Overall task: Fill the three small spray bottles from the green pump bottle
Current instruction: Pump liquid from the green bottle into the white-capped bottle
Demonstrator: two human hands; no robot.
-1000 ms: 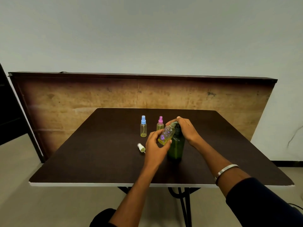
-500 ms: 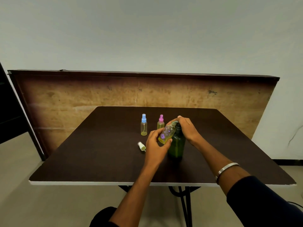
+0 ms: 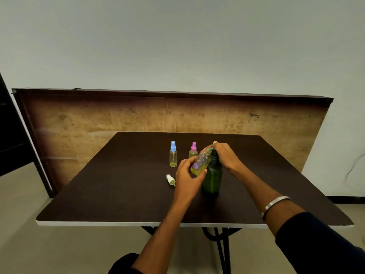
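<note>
Head view. The green pump bottle [image 3: 212, 177] stands upright on the dark surface [image 3: 118, 186], roughly mid-surface; all places below are taken from it.

The left hand [image 3: 187, 176] grips a small clear spray bottle [image 3: 200, 164] with purple flower marks, fingers and thumb curled round its lower body. That bottle is uncapped, tilted, its open neck up against the pump's spout, its base down to the left of the green pump bottle's shoulder. Yellow liquid sits in its lower part.

The right hand [image 3: 225, 155] rests on top of the pump head, fingers curled over it, palm to the right of the green neck. Whether the pump is pressed down cannot be told. The two hands are close together, both at the top of the green pump bottle. A metal bangle [image 3: 274, 204] circles the right forearm, above a dark sleeve [image 3: 316, 244].

Left of the green pump bottle, just beyond the left hand, a loose white spray cap [image 3: 170, 179] lies on its side. Behind and to the left, a pink-capped spray bottle [image 3: 193, 150] stands upright, partly hidden by the held bottle. Farther left of that, a blue-capped spray bottle [image 3: 173, 154] stands upright, a little yellow liquid at its bottom. Both are capped and apart from each other.

Behind the surface, a worn wooden board [image 3: 98, 119] leans against a pale wall.
</note>
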